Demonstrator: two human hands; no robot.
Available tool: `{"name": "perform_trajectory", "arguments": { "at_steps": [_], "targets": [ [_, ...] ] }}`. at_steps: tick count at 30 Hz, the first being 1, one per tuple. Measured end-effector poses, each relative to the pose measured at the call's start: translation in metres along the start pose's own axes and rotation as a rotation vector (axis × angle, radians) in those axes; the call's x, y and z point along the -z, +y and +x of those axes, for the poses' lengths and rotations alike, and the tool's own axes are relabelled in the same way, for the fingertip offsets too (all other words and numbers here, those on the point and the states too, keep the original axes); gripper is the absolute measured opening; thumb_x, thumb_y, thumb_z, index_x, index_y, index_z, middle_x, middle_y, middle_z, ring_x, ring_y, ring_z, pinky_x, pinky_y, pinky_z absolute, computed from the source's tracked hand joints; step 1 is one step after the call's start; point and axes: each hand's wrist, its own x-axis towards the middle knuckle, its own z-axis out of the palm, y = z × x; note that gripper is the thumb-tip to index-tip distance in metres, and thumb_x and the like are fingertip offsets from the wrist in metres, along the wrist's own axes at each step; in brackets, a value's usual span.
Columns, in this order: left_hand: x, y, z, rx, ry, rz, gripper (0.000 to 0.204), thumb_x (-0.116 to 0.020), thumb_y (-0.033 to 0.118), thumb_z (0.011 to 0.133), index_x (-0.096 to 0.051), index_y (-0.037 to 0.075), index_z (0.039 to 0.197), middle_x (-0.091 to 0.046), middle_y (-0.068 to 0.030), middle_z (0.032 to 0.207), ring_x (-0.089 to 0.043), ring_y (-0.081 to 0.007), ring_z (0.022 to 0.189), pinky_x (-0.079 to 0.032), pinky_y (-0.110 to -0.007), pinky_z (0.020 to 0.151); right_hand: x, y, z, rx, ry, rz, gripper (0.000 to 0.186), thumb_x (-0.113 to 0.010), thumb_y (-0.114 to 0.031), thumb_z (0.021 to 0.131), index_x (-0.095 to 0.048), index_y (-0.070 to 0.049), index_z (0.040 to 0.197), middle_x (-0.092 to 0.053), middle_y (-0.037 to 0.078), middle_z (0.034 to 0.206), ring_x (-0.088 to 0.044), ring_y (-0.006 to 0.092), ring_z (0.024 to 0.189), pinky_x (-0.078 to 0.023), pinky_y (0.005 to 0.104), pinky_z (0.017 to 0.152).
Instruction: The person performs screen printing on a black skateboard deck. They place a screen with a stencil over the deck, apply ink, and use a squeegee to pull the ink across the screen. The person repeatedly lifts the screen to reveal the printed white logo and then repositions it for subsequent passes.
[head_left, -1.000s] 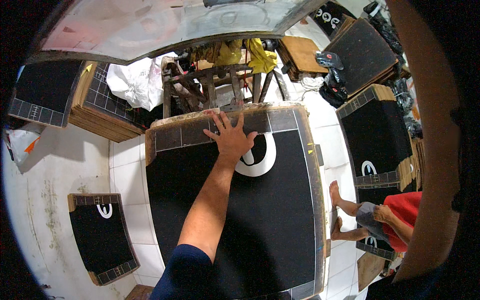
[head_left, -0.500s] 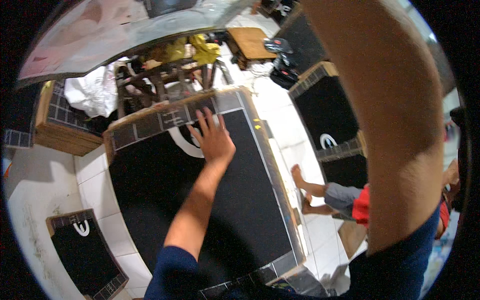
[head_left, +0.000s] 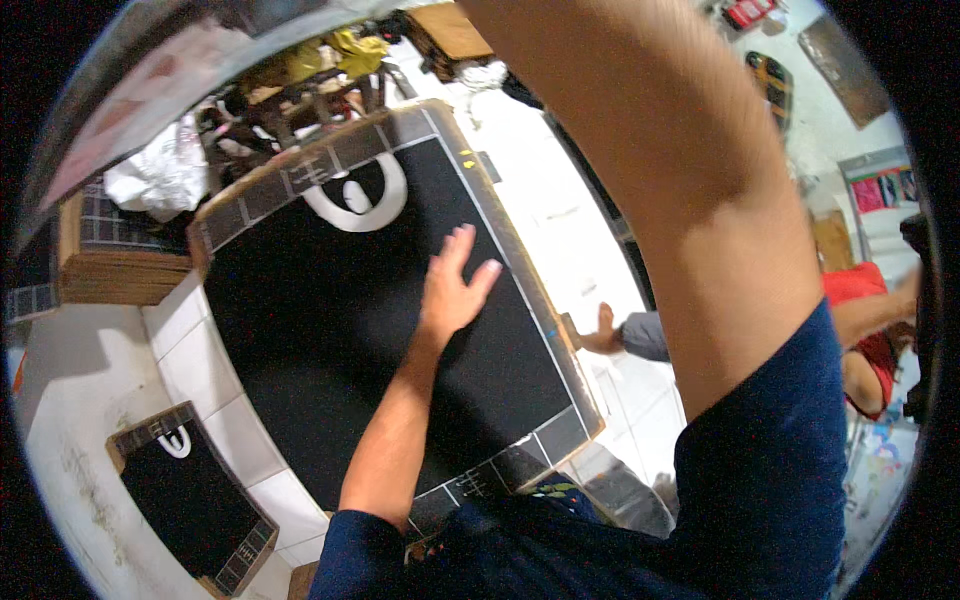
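Observation:
My left hand [head_left: 456, 290] is over a large black-topped board [head_left: 300, 330], its fingers spread and nothing in it. Whether the palm touches the black surface I cannot tell. The board has a brownish rim, and grey squares outlined in white run along its far and near ends. Near the far end is a white crescent mark [head_left: 358, 228] with a small white oval inside it. My right arm [head_left: 690, 200] is raised across the upper right of the view, and its hand lies outside the picture.
Stacked boards [head_left: 120, 270] stand at the far left below a crumpled silvery sheet [head_left: 160, 175]. A smaller black board [head_left: 195, 500] is at lower left. Beyond the large board is a cluttered rack [head_left: 300, 110]. At right sits another person in red [head_left: 855, 285], one foot near the board's edge.
My left hand has come back from the board's far end toward its middle right, uncovering the white mark. The view has shifted, showing more floor and objects at the right.

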Motion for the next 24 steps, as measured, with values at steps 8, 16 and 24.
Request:
{"name": "perform_trajectory", "arguments": {
  "at_steps": [8, 16, 24],
  "targets": [
    [0.277, 0.053, -0.057, -0.039, 1.133, -1.241, 0.066, -0.041, 0.062, 0.101, -0.054, 0.013, 0.143, -0.059, -0.0116, 0.143, -0.057, -0.0319, 0.128, -0.048, -0.056, 0.104, -0.114, 0.008, -0.173, 0.244, 0.459, -0.049, 0.055, -0.078, -0.064, 0.076, -0.066, -0.011, 0.077, -0.062, 0.009, 0.075, -0.063, 0.027, 0.069, -0.05, 0.0424, 0.057],
    [0.204, -0.077, -0.125, 0.539, 1.195, -0.831, 0.08, -0.071, 0.048, 0.089, -0.045, -0.003, 0.145, -0.048, -0.0198, 0.151, -0.043, -0.0352, 0.143, -0.034, -0.05, 0.118, -0.223, 0.02, -0.311, 0.138, -0.207, -0.092, 0.046, -0.076, -0.054, 0.084, -0.066, -0.012, 0.099, -0.067, 0.005, 0.095, -0.064, 0.0256, 0.098, -0.044, 0.046, 0.089],
    [0.191, -0.111, -0.131, 0.1, 0.589, 1.043, 0.09, -0.081, 0.052, 0.081, -0.045, 0.009, 0.151, -0.042, -0.0174, 0.157, -0.032, -0.037, 0.151, -0.019, -0.058, 0.125, -0.258, 0.051, -0.223, -0.012, -0.573, 0.017, 0.037, -0.087, -0.026, 0.075, -0.069, -0.017, 0.106, -0.076, 0.009, 0.092, -0.073, 0.0346, 0.09, -0.057, 0.0511, 0.075]
  ]
}}
